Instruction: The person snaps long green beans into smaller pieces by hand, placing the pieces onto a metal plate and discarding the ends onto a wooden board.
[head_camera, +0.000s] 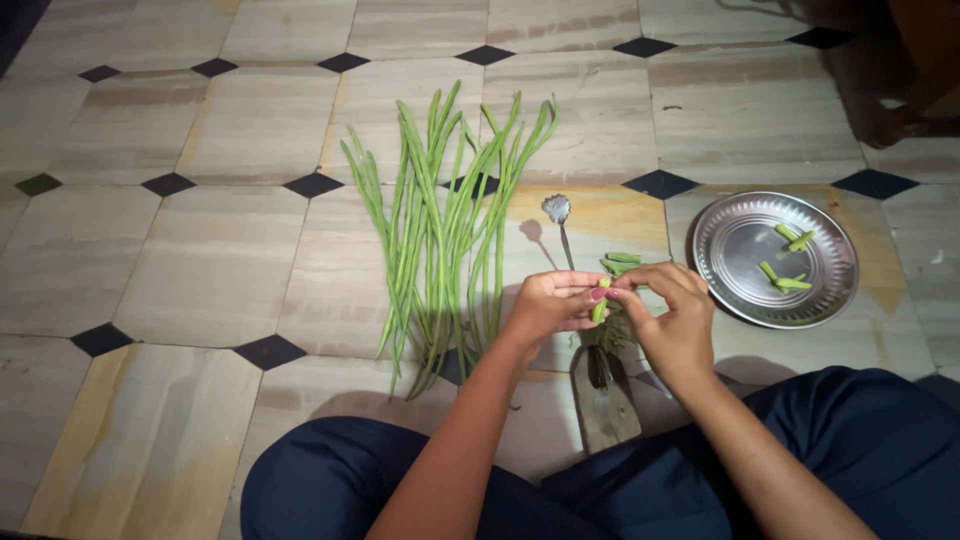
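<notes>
On a glossy beige tiled floor (215, 265) with black diamond insets, the left hand (548, 303) and right hand (672, 312) pinch a short green bean piece (599, 306) at frame centre; long slender beans (440, 225) lie left, a round steel plate (775, 259) right.

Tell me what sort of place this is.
Probably a home floor used for kitchen work: a tiled floor with long green beans laid on it, a steel plate of cut pieces, and both hands on a bean piece.
</notes>
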